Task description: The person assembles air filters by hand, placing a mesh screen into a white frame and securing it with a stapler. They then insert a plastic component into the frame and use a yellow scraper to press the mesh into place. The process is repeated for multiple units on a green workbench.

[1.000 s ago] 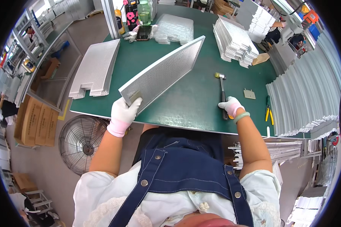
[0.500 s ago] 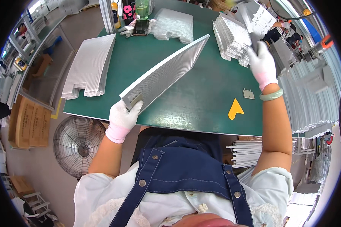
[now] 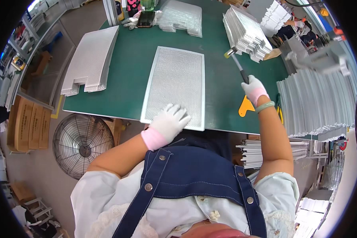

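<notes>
A flat mesh panel in a white frame lies on the green table right in front of me. My left hand, gloved in white, rests on its near end with fingers spread. In my gloved right hand is a mallet, gripped by its dark handle. Its small head has a yellowish face and points away to the left, in the air to the right of the panel. A yellow-orange scraper lies beside my right wrist, partly covered by it.
Notched mesh sheets are stacked at the left. Another mesh stack stands at the far right, and a clear-looking one at the back beside a phone. White frame pieces fill the right side. A fan stands on the floor.
The panel, held up on edge by my left hand before, now lies flat, and that hand has opened onto it. My right hand has come nearer, bringing the mallet down from a blurred raised position.
</notes>
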`<state>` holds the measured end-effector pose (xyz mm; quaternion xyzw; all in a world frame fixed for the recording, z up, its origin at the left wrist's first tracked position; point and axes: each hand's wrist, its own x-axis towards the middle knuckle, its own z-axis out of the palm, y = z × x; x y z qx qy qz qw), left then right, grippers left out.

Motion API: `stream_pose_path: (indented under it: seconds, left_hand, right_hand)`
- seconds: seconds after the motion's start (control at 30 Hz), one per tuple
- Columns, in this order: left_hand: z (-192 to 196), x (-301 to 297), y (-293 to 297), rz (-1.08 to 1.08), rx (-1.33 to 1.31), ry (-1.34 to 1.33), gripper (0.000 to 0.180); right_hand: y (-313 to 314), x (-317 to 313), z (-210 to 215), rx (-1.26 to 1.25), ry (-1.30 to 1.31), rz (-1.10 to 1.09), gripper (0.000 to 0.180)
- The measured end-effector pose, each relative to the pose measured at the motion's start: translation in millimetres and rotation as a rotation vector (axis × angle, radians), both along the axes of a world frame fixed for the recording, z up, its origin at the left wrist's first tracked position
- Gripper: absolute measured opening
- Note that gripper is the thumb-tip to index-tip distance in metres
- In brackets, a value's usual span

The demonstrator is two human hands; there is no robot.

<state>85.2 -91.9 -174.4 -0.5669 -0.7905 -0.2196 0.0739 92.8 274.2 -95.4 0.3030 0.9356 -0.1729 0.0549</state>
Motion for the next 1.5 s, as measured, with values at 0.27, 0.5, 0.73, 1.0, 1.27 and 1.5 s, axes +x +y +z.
stream_pose_path:
  seconds: [0.27,0.5,0.73,1.0,1.27,1.5]
  left_hand:
    - [-39.7,5.0,8.4,0.021,-0.009,0.060,0.044]
    - [-36.3,6.2,8.7,0.029,-0.034,0.046,0.040]
    - [-40.2,2.9,9.0,0.038,-0.039,0.096,0.040]
    - [-23.2,-5.1,16.8,0.006,0.016,0.041,0.043]
    - [-41.7,-45.5,60.8,0.159,-0.141,0.079,0.066]
    - [-41.7,-47.7,62.4,0.162,-0.140,0.123,0.068]
  right_hand:
    - [-35.1,-20.4,-23.5,0.242,0.110,0.105,0.028]
    - [-45.4,-52.0,-39.3,0.270,-0.098,0.094,0.023]
    - [-46.7,-56.3,-43.1,0.353,-0.027,0.197,0.021]
    - [-48.4,-44.6,-42.2,0.256,0.042,0.155,0.033]
    - [-58.1,101.1,-36.4,0.059,0.321,0.206,0.052]
    - [-77.0,167.8,-46.9,0.262,0.259,0.416,0.059]
